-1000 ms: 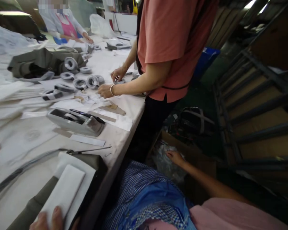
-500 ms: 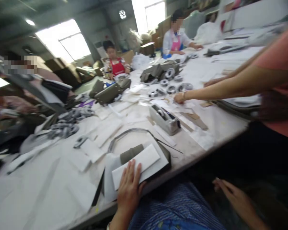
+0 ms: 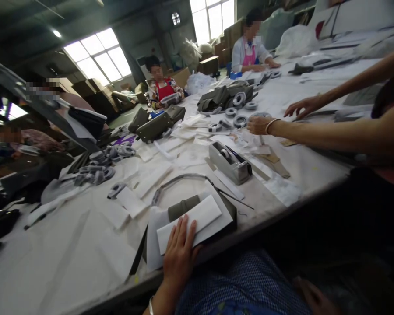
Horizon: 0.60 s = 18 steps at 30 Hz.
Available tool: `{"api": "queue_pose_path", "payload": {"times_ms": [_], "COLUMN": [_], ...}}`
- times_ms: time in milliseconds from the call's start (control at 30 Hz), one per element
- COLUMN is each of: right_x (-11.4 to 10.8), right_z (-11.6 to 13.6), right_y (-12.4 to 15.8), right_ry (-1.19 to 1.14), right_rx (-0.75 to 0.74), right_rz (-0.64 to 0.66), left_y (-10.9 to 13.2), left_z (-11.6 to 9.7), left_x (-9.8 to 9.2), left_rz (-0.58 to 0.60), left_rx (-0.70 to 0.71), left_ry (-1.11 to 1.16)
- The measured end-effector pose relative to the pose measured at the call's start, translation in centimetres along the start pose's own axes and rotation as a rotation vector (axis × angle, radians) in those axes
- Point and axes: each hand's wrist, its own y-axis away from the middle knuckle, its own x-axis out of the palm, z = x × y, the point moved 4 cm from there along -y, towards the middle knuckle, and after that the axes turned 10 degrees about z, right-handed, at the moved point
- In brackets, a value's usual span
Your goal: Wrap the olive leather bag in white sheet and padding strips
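My left hand [image 3: 179, 253] lies flat with fingers stretched out on a white rectangular pad [image 3: 197, 218]. The pad rests on white sheets over an olive-green fabric piece [image 3: 183, 207] at the near edge of the table [image 3: 68, 262]. My right hand [image 3: 311, 297] hangs below the table edge by my lap, dark and blurred, so its fingers cannot be made out. A thin dark curved strip [image 3: 179, 180] arcs just beyond the fabric piece.
A grey tape dispenser [image 3: 231, 162] stands mid-table. Beyond it lie several tape rolls [image 3: 238, 119], olive bags [image 3: 157, 124] and scattered white sheets. A co-worker on the right has both hands [image 3: 259, 124] on the table. Other people sit at the far side.
The view swung from the floor at the right to the table. My right hand left the box with the plastic bag and dropped beside my lap. My left hand stayed on the white pad.
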Motion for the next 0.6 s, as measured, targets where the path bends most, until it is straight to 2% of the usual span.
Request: {"api": "queue_pose_path", "payload": {"times_ms": [67, 167, 200, 267, 333, 400, 500, 600], "right_x": [-1.4, -3.1, -3.0, -0.9, 3.1, 8.3, 16.9, 24.0], "right_z": [5.7, 19.4, 24.4, 33.4, 40.6, 45.9, 51.3, 55.4], "right_y": [-0.4, -0.7, -0.8, -1.6, -3.3, -5.9, -10.6, -14.8], "right_ry": [0.002, 0.039, 0.063, 0.141, 0.212, 0.297, 0.532, 0.647], "right_rx": [-0.117, -0.587, -0.759, -1.016, -1.171, -1.242, -1.146, -1.032], "right_rz": [-0.004, -0.033, -0.024, 0.091, 0.228, 0.35, 0.441, 0.393], "left_y": [0.1, 0.3, 0.3, 0.2, 0.1, 0.0, 0.0, 0.0], "left_z": [0.0, -0.2, -0.2, -0.2, -0.1, 0.0, 0.1, -0.2], "left_x": [0.1, 0.2, 0.2, 0.0, -0.4, -0.5, 0.2, 2.3], "left_rz": [-0.007, -0.02, -0.027, -0.044, -0.078, -0.127, -0.218, -0.326], "left_rx": [-0.001, -0.011, -0.013, -0.021, -0.033, -0.031, 0.005, -0.034], "left_ry": [-0.014, -0.033, -0.036, -0.028, -0.009, -0.007, -0.039, -0.087]}}
